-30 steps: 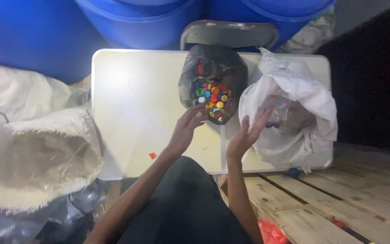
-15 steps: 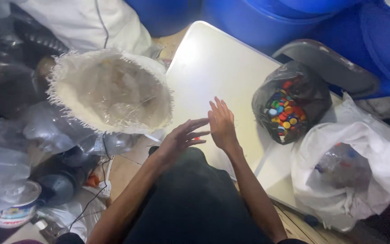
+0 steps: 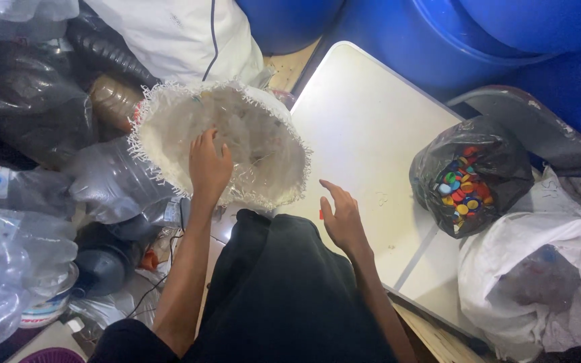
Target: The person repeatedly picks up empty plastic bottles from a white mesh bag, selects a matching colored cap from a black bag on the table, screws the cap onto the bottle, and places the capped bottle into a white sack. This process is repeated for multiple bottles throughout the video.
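While open, hands (image 3: 208, 168) in sack (image 3: 274, 161)

White table (image 3: 364, 128): cap bag (image 3: 469, 176)

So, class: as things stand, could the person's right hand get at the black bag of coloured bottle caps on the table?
Probably yes. The right hand hovers over the white table, and only bare tabletop lies between it and the open black bag.
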